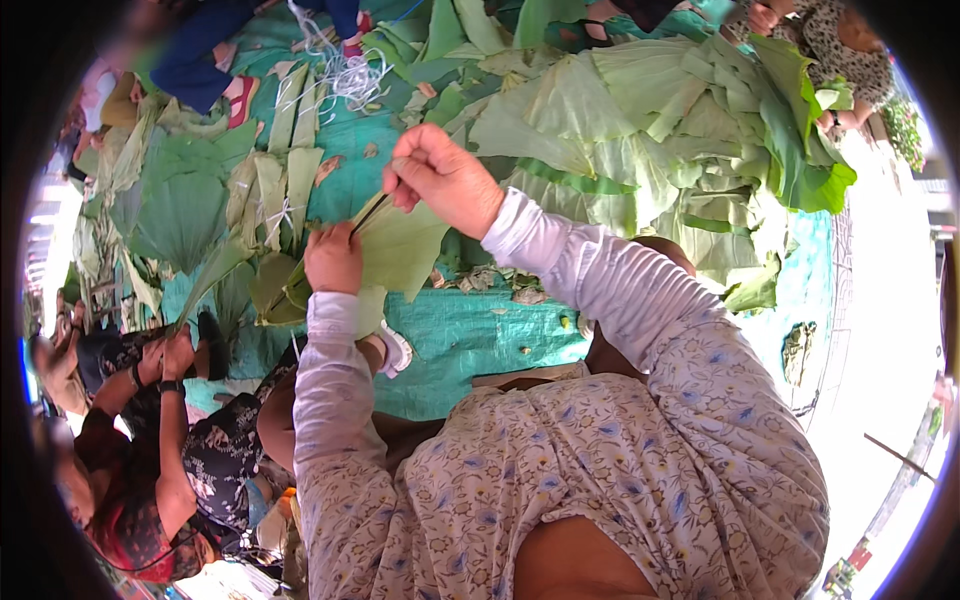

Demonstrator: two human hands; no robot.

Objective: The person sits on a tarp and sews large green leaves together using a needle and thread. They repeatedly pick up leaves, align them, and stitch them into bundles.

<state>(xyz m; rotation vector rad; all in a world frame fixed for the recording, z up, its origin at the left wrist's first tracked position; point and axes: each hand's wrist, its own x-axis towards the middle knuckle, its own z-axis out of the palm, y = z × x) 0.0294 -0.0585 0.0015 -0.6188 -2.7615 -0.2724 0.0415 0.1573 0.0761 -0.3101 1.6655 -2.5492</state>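
My left hand (334, 259) is closed at the near edge of a large pale-green leaf (411, 251), which fans out to its right. Folded darker leaf parts (279, 291) hang on the left side of that hand. A thin dark strip (369, 215) runs slantwise from my left hand up to my right hand (446, 180). The right hand's fingers are bent and pinched together at the strip's upper end. I cannot tell whether the strip is a leaf stem or a tool. Part of the leaf lies behind both hands.
Broad overlapping leaves (592, 112) lie ahead and right on a teal tarp (465, 337). Tied leaf bundles (274, 199) and tangled white string (356, 79) lie ahead left. At left, a person's hands (169, 356) grip a leaf. Other people sit along the far edge.
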